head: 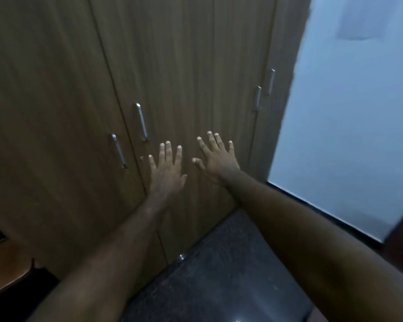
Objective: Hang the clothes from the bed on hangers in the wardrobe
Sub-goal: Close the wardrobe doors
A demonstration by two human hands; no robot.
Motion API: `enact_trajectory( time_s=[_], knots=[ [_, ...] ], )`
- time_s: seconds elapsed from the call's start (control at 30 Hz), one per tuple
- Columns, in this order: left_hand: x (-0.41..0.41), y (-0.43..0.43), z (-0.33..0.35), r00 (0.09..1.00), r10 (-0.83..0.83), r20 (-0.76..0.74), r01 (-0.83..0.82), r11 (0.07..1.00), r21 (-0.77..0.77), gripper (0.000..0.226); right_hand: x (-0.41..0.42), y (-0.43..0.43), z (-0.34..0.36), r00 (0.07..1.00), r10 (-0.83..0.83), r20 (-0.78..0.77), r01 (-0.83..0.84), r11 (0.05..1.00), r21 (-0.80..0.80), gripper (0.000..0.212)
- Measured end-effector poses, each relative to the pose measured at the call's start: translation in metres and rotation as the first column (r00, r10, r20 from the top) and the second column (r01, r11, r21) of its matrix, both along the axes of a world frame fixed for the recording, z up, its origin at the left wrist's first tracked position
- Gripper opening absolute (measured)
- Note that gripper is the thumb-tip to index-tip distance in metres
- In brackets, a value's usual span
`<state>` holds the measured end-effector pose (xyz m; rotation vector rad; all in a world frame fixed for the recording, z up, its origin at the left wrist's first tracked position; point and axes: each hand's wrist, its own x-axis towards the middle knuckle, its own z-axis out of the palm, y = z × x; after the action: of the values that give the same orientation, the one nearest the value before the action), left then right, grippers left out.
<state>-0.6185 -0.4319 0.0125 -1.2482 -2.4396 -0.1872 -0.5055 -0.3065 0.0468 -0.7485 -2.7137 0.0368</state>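
spreading straight fingers (168,153) wide apart, left hand (166,173) and right hand (216,160) holding nothing, palms toward the closed wardrobe (184,77) door; metal handle (142,122) just left; dark floor (219,263) below, pale wall (347,112) right.

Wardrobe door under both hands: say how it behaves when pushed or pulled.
The wardrobe door is a flat wood-grain panel, probably rigid. It looks shut, so pushing likely does nothing; pulling its handle should swing it.
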Motion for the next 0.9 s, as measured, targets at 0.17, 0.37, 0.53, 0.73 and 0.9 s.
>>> enact_trajectory(
  time_s=[0.17, 0.37, 0.53, 0.73, 0.9],
  knots=[
    [0.099, -0.004, -0.038, 0.974, -0.202, 0.106, 0.204, 0.979, -0.016, 0.089, 0.105, -0.026, -0.039, 0.983, -0.147, 0.105, 0.151, 0.988, -0.029, 0.075],
    [0.19, 0.005, -0.061, 0.931, -0.344, 0.124, 0.35, 0.936, -0.037, 0.092, 0.223, -0.046, -0.065, 0.937, -0.314, 0.155, 0.325, 0.944, -0.053, 0.075],
    [0.285, 0.023, -0.066, 0.85, -0.518, 0.095, 0.527, 0.838, -0.14, 0.1, 0.337, -0.057, -0.08, 0.857, -0.49, 0.16, 0.508, 0.855, -0.102, 0.073],
    [0.427, 0.031, -0.085, 0.672, -0.72, 0.17, 0.74, 0.647, -0.186, 0.099, 0.504, -0.086, -0.117, 0.678, -0.702, 0.218, 0.735, 0.66, -0.159, 0.077],
    [0.522, 0.011, -0.119, 0.576, -0.781, 0.243, 0.81, 0.504, -0.299, 0.102, 0.613, -0.118, -0.148, 0.547, -0.79, 0.277, 0.837, 0.5, -0.223, 0.074]
  ],
)
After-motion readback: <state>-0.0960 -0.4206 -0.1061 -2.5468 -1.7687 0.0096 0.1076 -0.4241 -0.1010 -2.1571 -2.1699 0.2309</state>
